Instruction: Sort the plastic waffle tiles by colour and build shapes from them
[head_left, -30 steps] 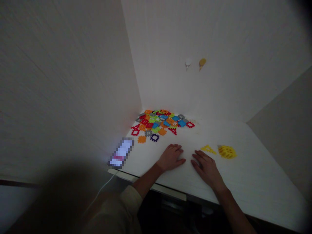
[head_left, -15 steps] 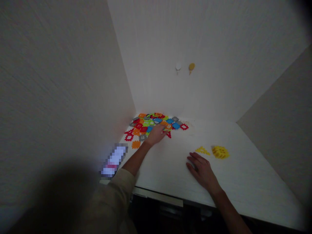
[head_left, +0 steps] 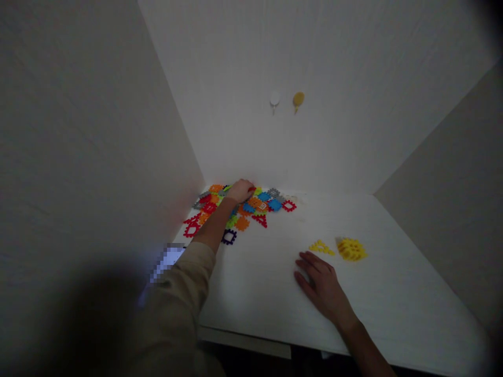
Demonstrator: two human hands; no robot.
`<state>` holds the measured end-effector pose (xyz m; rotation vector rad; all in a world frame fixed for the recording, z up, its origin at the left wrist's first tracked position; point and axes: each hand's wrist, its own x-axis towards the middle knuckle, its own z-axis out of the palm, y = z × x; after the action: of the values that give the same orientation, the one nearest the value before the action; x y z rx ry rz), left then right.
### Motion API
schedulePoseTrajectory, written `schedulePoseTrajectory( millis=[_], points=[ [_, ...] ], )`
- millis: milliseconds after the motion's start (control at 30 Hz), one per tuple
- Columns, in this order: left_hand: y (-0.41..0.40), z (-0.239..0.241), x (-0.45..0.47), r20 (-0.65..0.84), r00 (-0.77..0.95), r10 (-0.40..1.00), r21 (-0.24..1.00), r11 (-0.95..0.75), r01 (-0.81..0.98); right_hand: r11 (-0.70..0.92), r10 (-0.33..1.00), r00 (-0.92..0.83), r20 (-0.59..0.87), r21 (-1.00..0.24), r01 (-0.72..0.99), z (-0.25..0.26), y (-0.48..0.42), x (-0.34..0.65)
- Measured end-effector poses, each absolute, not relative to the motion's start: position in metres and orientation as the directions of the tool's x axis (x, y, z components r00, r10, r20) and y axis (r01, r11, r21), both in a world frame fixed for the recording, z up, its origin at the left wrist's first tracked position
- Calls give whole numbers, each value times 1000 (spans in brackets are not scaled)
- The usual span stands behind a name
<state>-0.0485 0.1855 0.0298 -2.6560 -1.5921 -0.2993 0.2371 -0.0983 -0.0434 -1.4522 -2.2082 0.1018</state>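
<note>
My left hand (head_left: 240,190) reaches over the back of a pile of colourful toothed plastic tiles (head_left: 275,204). Its fingers curl downward, and a bit of red shows at the fingertips; what they grip, if anything, is hidden. Near the front of the pile lie a dark purple square frame (head_left: 229,237), an orange tile (head_left: 242,224) and a red triangle (head_left: 260,220). My right hand (head_left: 319,283) rests on the table, fingers stretched out and holding nothing. Just beyond its fingertips is a yellow triangle tile (head_left: 321,247), with a yellow toothed block (head_left: 351,249) to the right.
Pale walls enclose the white table (head_left: 259,293) at the back and sides. A blurred, lit screen (head_left: 167,262) lies at the left edge, partly behind my sleeve. On the back wall are a white hook (head_left: 274,99) and a yellow hook (head_left: 298,99).
My left hand has moved farther back, from the pile's front right to its rear. The purple frame has come into sight beside my forearm. My view has shifted slightly; my right hand stays put.
</note>
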Motion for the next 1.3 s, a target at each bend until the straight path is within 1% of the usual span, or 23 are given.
schedulePoseTrajectory(
  millis=[100, 200, 400, 667, 767, 867, 1033, 1300],
  points=[
    [192, 23, -36, 133, 536, 834, -26, -537, 843, 426, 882, -311, 353, -318, 847, -41, -99, 236],
    [195, 18, -26, 103, 511, 853, -68, -507, 859, 424, 883, -310, 352, -318, 848, -39, -99, 235],
    [194, 20, -30, 101, 487, 868, -81, -481, 873, 429, 881, -315, 353, -313, 847, -41, -98, 236],
    [183, 33, -53, 66, 558, 827, -140, -546, 826, 425, 886, -314, 341, -325, 845, -42, -98, 236],
    [178, 35, -62, 71, 587, 807, -142, -574, 806, 426, 883, -311, 351, -327, 843, -42, -97, 236],
    [173, 35, -73, 93, 567, 818, -134, -554, 821, 429, 880, -307, 362, -328, 842, -42, -97, 236],
    [163, 33, -96, 133, 565, 814, -179, -541, 822, 430, 878, -306, 367, -326, 842, -41, -98, 235],
    [153, 27, -115, 99, 564, 820, -181, -542, 820, 435, 876, -315, 365, -315, 844, -45, -97, 238]
  ],
)
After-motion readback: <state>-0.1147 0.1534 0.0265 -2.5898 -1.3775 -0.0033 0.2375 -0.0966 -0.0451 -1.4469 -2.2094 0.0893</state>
